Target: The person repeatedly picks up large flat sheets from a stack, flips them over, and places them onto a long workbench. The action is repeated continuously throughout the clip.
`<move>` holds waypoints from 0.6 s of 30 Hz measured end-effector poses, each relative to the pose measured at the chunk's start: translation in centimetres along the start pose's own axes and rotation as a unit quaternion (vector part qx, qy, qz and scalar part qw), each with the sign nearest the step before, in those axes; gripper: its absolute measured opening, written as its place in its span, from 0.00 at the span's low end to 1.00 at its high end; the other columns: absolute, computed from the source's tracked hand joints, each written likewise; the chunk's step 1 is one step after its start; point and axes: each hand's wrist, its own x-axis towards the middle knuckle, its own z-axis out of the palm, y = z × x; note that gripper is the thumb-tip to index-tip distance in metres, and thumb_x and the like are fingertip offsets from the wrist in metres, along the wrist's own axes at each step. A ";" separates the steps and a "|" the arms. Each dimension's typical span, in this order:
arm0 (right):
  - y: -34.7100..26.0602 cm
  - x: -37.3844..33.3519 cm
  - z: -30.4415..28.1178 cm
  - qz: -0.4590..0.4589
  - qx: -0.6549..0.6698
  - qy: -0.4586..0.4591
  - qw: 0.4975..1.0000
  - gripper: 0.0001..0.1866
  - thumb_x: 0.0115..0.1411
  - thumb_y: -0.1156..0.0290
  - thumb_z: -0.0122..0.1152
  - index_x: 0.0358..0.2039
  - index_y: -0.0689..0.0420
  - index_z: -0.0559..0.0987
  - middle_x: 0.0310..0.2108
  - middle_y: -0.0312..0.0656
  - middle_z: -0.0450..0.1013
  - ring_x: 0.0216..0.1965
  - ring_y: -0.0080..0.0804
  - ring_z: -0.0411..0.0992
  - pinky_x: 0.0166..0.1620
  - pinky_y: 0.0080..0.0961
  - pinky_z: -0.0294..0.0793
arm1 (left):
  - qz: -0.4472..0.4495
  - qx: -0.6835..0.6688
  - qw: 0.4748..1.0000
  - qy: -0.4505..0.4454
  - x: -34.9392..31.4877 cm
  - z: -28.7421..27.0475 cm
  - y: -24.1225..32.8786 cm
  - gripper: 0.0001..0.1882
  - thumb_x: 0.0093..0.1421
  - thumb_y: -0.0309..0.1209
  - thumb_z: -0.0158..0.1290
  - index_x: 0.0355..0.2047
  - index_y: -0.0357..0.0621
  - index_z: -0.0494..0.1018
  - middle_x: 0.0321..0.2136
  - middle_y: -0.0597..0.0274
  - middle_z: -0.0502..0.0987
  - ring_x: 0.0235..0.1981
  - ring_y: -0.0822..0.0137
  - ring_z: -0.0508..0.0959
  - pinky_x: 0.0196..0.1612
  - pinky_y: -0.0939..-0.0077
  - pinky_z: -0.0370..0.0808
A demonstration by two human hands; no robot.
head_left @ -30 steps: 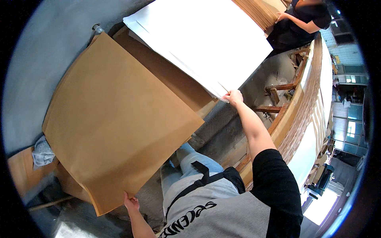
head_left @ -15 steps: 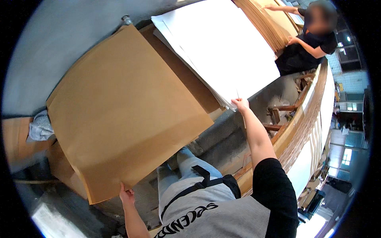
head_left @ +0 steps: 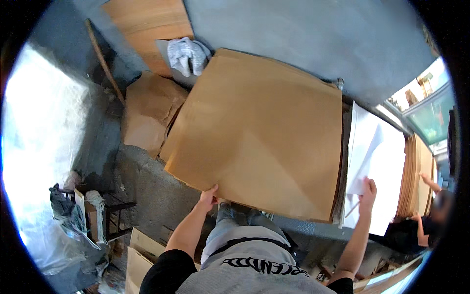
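Note:
A large brown paper sheet (head_left: 259,132) lies on a stack in front of me. At its near left edge, my left hand (head_left: 209,196) is closed, with the thumb on top and the edge pinched between the fingers. To the right lies a stack of white paper sheets (head_left: 387,171). My right hand (head_left: 367,193) is closed over it, gripping a lifted, curled part of the top white sheet. A thin stick (head_left: 351,211) juts out beside those fingers; how it is held is hard to make out.
Beyond the white stack, a co-worker (head_left: 421,230) reaches over a pile of brown sheets (head_left: 410,176). A grey wall (head_left: 303,34) runs behind, with a grey cloth (head_left: 188,54) at the far left. Crumpled brown cardboard (head_left: 152,112) and a cluttered stool (head_left: 117,206) stand left.
My view has swung left, so both stacks sit further right. My right hand has shifted from the white stack's near corner onto the sheets, where the top one now curls up. My left still pinches brown paper.

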 end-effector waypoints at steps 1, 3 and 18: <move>-0.5 0.1 3.7 -0.022 0.037 -0.025 0.999 0.09 0.55 0.65 0.52 0.21 0.51 0.66 0.18 0.27 0.59 0.19 0.12 0.57 0.19 0.11 0.54 | 0.006 0.001 1.000 -0.008 -0.1 0.6 0.1 0.16 0.49 0.41 0.54 0.32 0.46 0.65 0.13 0.62 0.66 0.09 0.66 0.66 0.12 0.75 0.63; -0.1 -0.2 12.0 -0.221 -0.078 -0.110 0.966 0.08 0.54 0.68 0.53 0.24 0.57 0.67 0.21 0.32 0.62 0.25 0.21 0.62 0.29 0.19 0.63 | 0.028 -0.038 0.999 -0.009 0.9 0.3 -1.7 0.16 0.50 0.42 0.54 0.32 0.47 0.65 0.14 0.62 0.66 0.09 0.67 0.66 0.11 0.76 0.64; 5.7 -19.5 46.8 -0.361 -0.337 -0.489 0.718 0.13 0.55 0.63 0.47 0.33 0.59 0.64 0.33 0.46 0.67 0.26 0.48 0.70 0.27 0.41 0.69 | -0.004 -0.061 0.992 -0.112 2.1 -1.0 -4.3 0.13 0.54 0.41 0.45 0.26 0.42 0.66 0.12 0.61 0.68 0.09 0.67 0.68 0.10 0.77 0.63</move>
